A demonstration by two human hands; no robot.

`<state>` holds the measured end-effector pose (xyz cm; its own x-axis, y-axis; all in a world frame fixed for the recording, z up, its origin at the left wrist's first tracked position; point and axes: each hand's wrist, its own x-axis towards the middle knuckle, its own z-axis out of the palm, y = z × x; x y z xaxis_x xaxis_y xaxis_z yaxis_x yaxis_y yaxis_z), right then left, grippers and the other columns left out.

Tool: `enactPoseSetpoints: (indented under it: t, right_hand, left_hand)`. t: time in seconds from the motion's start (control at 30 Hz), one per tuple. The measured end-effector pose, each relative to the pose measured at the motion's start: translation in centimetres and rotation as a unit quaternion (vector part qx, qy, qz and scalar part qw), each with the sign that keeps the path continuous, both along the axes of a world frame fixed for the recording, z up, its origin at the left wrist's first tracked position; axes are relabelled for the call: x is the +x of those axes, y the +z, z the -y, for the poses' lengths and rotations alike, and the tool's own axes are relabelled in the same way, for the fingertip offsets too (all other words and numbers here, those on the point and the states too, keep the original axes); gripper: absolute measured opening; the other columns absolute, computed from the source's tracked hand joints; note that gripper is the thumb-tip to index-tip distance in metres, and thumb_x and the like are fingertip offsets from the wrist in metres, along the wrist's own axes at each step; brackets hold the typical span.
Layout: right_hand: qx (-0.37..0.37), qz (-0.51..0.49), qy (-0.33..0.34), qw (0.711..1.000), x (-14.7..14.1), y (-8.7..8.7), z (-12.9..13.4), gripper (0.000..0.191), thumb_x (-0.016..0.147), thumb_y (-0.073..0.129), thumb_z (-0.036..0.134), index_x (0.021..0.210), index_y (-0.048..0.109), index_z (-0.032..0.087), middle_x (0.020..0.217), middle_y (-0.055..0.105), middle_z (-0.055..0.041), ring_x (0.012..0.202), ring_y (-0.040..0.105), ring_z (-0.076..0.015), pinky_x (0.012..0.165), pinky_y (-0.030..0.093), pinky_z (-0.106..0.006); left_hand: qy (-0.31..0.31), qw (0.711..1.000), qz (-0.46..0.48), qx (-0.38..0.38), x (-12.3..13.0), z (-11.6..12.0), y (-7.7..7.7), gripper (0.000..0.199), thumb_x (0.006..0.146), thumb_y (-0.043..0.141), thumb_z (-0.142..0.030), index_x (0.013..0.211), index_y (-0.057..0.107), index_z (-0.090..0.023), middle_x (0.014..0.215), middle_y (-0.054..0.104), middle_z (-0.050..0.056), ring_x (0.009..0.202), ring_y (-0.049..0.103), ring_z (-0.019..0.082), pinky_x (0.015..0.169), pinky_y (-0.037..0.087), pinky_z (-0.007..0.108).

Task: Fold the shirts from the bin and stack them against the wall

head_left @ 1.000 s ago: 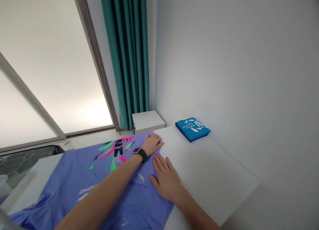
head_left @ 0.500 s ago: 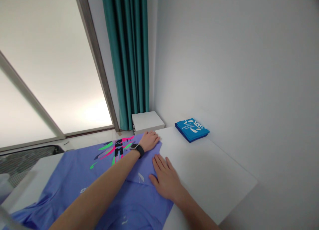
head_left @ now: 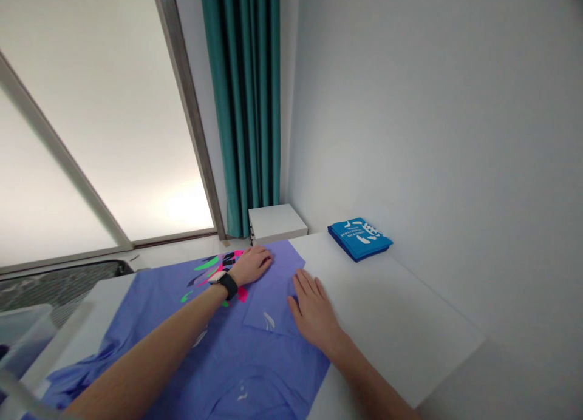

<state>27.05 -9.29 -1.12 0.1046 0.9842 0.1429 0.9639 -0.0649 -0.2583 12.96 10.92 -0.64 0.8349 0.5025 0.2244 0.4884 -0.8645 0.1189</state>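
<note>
A purple-blue T-shirt (head_left: 255, 359) with a neon pink, green and black print lies spread over the white table (head_left: 387, 323). One sleeve is folded inward over its body, and the collar is at the near side. My left hand (head_left: 252, 265), with a black-strapped watch on the wrist, rests palm down on the shirt beside the print, its fingers loosely bent and holding nothing. Flat along the shirt's right edge lies my right hand (head_left: 314, 308), fingers stretched out. Part of the shirt is hidden under my left forearm.
A folded blue garment (head_left: 359, 238) with white lettering sits by the wall at the table's back. Behind the table stand a white cabinet (head_left: 277, 221) and a green curtain (head_left: 243, 104). A translucent plastic bin (head_left: 27, 332) is at the left.
My left hand has slid left across the shirt, away from the sleeve edge. My right hand stays at the shirt's right edge. The view has shifted slightly left.
</note>
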Motion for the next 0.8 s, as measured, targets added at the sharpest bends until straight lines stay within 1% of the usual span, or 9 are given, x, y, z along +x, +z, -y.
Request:
enactPoseSetpoints:
  t: [0.07, 0.17, 0.27, 0.37, 0.53, 0.6, 0.67, 0.73, 0.8]
  right_hand:
    - [0.004, 0.012, 0.007, 1.000, -0.4, 0.4, -0.7, 0.056, 0.099, 0.026, 0.039, 0.147, 0.036, 0.011, 0.154, 0.032, -0.0111, 0.144, 0.023, -0.0232, 0.119, 0.011, -0.047]
    - [0.004, 0.023, 0.006, 1.000, -1.2, 1.0, -2.0, 0.057, 0.099, 0.027, 0.040, 0.146, 0.038, 0.009, 0.153, 0.035, -0.0146, 0.143, 0.025, -0.0250, 0.118, 0.012, -0.049]
    - [0.011, 0.037, -0.003, 0.999, -1.5, 1.0, -3.2, 0.058, 0.099, 0.028, 0.040, 0.146, 0.038, 0.008, 0.151, 0.037, -0.0165, 0.142, 0.027, -0.0259, 0.117, 0.012, -0.050]
    - [0.007, 0.042, -0.016, 0.999, -1.3, 0.1, -3.7, 0.061, 0.098, 0.029, 0.045, 0.146, 0.037, 0.008, 0.152, 0.035, -0.0169, 0.143, 0.025, -0.0270, 0.117, 0.010, -0.050]
    - [-0.015, 0.024, -0.027, 0.999, -0.7, -1.8, -3.5, 0.065, 0.097, 0.029, 0.051, 0.149, 0.031, 0.013, 0.157, 0.026, -0.0121, 0.145, 0.018, -0.0272, 0.117, 0.010, -0.051]
    - [-0.013, 0.024, -0.025, 0.999, -0.6, -2.0, -3.4, 0.065, 0.097, 0.029, 0.052, 0.150, 0.031, 0.014, 0.157, 0.025, -0.0120, 0.145, 0.018, -0.0273, 0.117, 0.008, -0.051]
    - [-0.015, 0.021, -0.026, 0.999, -0.6, -1.9, -3.4, 0.066, 0.097, 0.029, 0.052, 0.150, 0.031, 0.013, 0.157, 0.025, -0.0123, 0.145, 0.018, -0.0272, 0.117, 0.008, -0.051]
    - [-0.018, 0.015, -0.031, 0.999, -0.5, -1.8, -3.4, 0.065, 0.097, 0.028, 0.050, 0.151, 0.027, 0.013, 0.158, 0.023, -0.0124, 0.145, 0.019, -0.0265, 0.117, 0.010, -0.050]
    - [-0.015, 0.011, -0.040, 0.999, -0.2, -1.7, -3.5, 0.063, 0.098, 0.027, 0.045, 0.152, 0.024, 0.012, 0.158, 0.020, -0.0118, 0.145, 0.019, -0.0251, 0.117, 0.012, -0.049]
  left_hand:
    - [0.020, 1.000, 0.007, 0.005, -0.3, 0.3, -0.1, 0.026, 0.096, 0.040, -0.032, 0.097, 0.064, -0.021, 0.100, 0.063, 0.007, 0.098, 0.056, 0.023, 0.090, 0.040, 0.037]
    - [0.043, 0.999, 0.013, 0.001, -0.6, 0.7, -0.2, 0.023, 0.094, 0.043, -0.032, 0.093, 0.063, -0.020, 0.097, 0.062, 0.007, 0.096, 0.055, 0.023, 0.089, 0.041, 0.038]
    - [0.054, 0.998, 0.024, 0.000, -0.7, 0.9, -0.4, 0.021, 0.093, 0.045, -0.032, 0.089, 0.062, -0.020, 0.095, 0.061, 0.007, 0.095, 0.054, 0.023, 0.088, 0.041, 0.037]
    - [0.063, 0.997, 0.034, 0.004, -0.8, 1.0, -0.8, 0.021, 0.094, 0.044, -0.032, 0.088, 0.060, -0.020, 0.095, 0.060, 0.007, 0.095, 0.053, 0.023, 0.088, 0.041, 0.037]
    - [0.081, 0.996, 0.032, 0.010, -0.8, 1.1, -1.0, 0.023, 0.096, 0.044, -0.033, 0.089, 0.061, -0.019, 0.098, 0.061, 0.008, 0.098, 0.054, 0.025, 0.088, 0.041, 0.039]
    - [0.090, 0.995, 0.033, 0.014, -0.7, 1.5, -0.7, 0.024, 0.096, 0.042, -0.033, 0.097, 0.063, -0.020, 0.103, 0.062, 0.009, 0.102, 0.055, 0.026, 0.091, 0.040, 0.040]
    - [0.081, 0.996, 0.040, 0.014, -0.5, 2.5, -0.3, 0.029, 0.098, 0.039, -0.033, 0.114, 0.060, -0.021, 0.115, 0.062, 0.010, 0.111, 0.054, 0.025, 0.097, 0.039, 0.041]
    - [0.046, 0.998, 0.040, 0.014, -0.4, 3.9, -0.1, 0.037, 0.099, 0.036, -0.034, 0.131, 0.051, -0.022, 0.132, 0.057, 0.010, 0.123, 0.049, 0.024, 0.105, 0.035, 0.042]
    - [-0.003, 0.999, 0.029, 0.016, -0.3, 5.5, 0.0, 0.044, 0.100, 0.035, -0.037, 0.141, 0.041, -0.024, 0.145, 0.047, 0.009, 0.133, 0.042, 0.023, 0.111, 0.029, 0.042]
